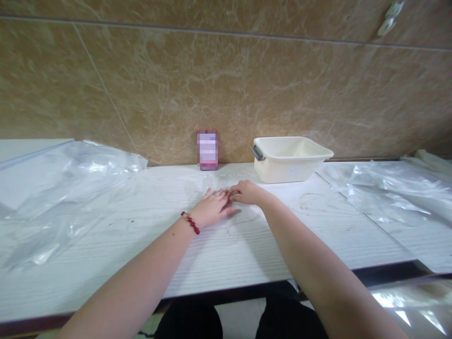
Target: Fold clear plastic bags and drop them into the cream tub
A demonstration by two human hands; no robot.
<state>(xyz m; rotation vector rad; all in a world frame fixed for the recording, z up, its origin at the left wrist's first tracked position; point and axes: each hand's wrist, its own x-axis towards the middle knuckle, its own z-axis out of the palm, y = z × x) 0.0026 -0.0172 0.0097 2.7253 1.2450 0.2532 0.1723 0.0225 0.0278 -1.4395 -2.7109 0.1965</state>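
My left hand (212, 208) lies low over the white wood-grain table (141, 245), palm down, with its fingers stretched out and the thumb apart. A bracelet of dark red beads (192, 223) circles the left wrist. My right hand (245, 192) comes in from the other side. Its fingers are loosely bent and a little apart, and their tips meet the left fingertips. No object shows in either hand; what lies under the touching fingertips is hidden. Faint clear outlines (208, 181) show on the tabletop just beyond the left hand, too faint to name.
A phone-like device with a blurred screen (207, 150) leans upright against the brown marbled wall (169, 89). Right of it stands a cream plastic bin (282, 168) with a grey handle clip. Clear plastic sheeting (81, 174) covers the table's left; more plastic (395, 188) lies right.
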